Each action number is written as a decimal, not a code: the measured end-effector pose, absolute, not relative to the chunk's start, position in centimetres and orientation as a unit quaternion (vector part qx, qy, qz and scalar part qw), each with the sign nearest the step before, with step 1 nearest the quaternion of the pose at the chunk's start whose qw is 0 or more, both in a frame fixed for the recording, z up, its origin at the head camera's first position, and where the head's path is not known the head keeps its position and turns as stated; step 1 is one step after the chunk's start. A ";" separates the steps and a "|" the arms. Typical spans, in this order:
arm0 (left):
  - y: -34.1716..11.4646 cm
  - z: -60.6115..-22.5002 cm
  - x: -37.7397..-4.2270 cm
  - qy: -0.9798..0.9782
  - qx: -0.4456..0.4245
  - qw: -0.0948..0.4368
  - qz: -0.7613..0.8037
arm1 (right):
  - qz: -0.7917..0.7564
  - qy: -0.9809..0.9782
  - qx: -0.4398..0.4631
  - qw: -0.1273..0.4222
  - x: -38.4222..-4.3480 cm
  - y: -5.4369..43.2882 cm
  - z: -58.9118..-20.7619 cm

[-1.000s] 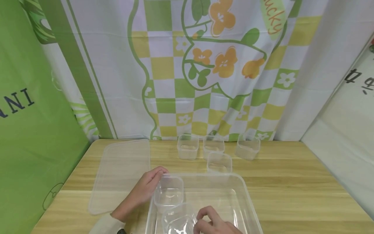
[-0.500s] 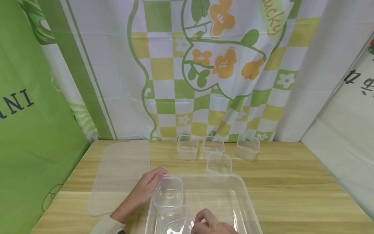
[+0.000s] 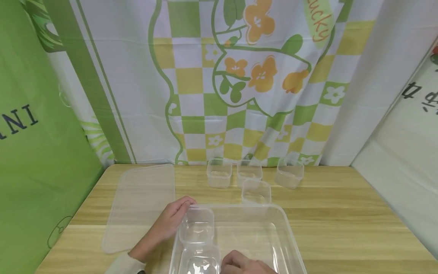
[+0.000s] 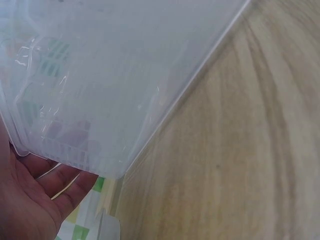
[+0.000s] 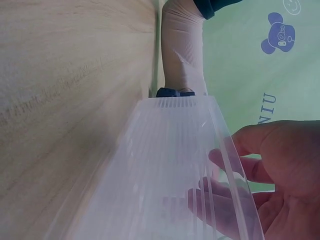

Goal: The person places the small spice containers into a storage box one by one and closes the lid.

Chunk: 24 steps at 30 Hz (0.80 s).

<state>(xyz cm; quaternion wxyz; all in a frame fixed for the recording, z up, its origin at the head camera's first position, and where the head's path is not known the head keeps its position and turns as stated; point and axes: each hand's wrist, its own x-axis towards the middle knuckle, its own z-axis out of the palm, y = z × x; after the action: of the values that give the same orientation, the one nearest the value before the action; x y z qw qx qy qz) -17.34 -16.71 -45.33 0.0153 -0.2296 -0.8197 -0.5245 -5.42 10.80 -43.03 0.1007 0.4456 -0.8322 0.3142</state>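
A large clear plastic storage box (image 3: 291, 232) stands at the front of the wooden table, cut off by the head view's lower edge. My left hand (image 3: 171, 217) grips its far left corner; in the left wrist view the fingers (image 4: 75, 192) curve outside the wall. Inside, one small clear square container (image 3: 197, 230) sits in that corner. A second small container (image 3: 200, 253) is right in front of it, along the left wall. Inside the box, my right hand (image 3: 244, 263) pinches this second container at its right rim. Its fingers (image 5: 220, 200) show through the box wall in the right wrist view.
Several small clear containers stand beyond the box, including one (image 3: 219, 174) at the back, one (image 3: 256, 192) close behind the box's far rim and one (image 3: 289, 175) farther right. A flat translucent lid (image 3: 140, 207) lies on the left. A printed curtain (image 3: 191, 80) hangs behind the table.
The second small container has gone from tilted to level, moving left and down into the box with my right hand. My left hand keeps its place at the corner.
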 end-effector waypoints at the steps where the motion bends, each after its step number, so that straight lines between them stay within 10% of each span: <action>1: -16.7 -45.4 -17.4 -0.820 -0.229 0.015 -0.524 | 0.312 -0.831 0.449 0.105 -5.4 10.8 -43.0; 24: -16.7 -45.2 -17.3 -0.817 -0.227 0.008 -0.530 | 0.278 -0.825 0.471 0.140 -5.6 10.8 -42.2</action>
<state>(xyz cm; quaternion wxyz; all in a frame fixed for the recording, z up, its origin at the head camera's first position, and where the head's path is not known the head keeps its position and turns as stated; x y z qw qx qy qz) -17.26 -16.67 -45.19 0.0079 -0.2271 -0.8168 -0.5304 -5.63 10.81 -42.16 0.1404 0.4711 -0.8251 0.2785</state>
